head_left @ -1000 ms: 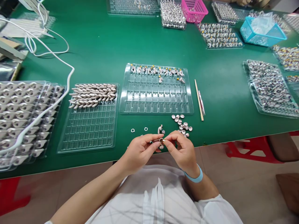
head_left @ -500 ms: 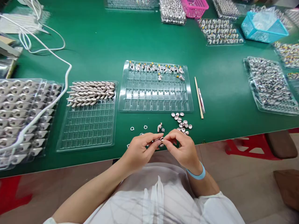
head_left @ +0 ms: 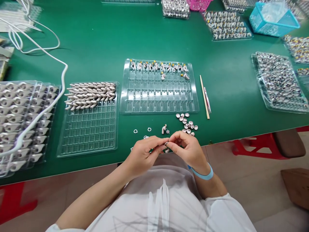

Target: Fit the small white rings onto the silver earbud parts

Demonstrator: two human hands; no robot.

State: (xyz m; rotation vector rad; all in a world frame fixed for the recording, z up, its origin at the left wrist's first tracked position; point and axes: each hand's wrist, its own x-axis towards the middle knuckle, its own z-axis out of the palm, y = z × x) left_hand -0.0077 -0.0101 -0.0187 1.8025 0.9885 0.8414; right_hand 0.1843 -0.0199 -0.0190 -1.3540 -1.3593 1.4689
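Observation:
My left hand and my right hand meet at the table's front edge. Their thumbs and forefingers pinch one small round cap between them, mostly covered by the fingertips. Just beyond the fingers stands a small bent grey part with a round mesh-like disc beside it. Several round metallic caps lie loose above my right hand. Near my left hand are thin white rings, some partly hidden by it. A clear compartment tray lies farther back, with small parts in its upper rows.
A wooden stick and tweezers lie right of the tray. On the left are a half-filled tray of pointed grey parts, stacked trays of shells and a white cable. A blue basket stands at back right.
The view has shifted slightly. Both hands keep their pinch on the small cap, whose angle between the fingertips has changed a little; the parts on the table stay in place.

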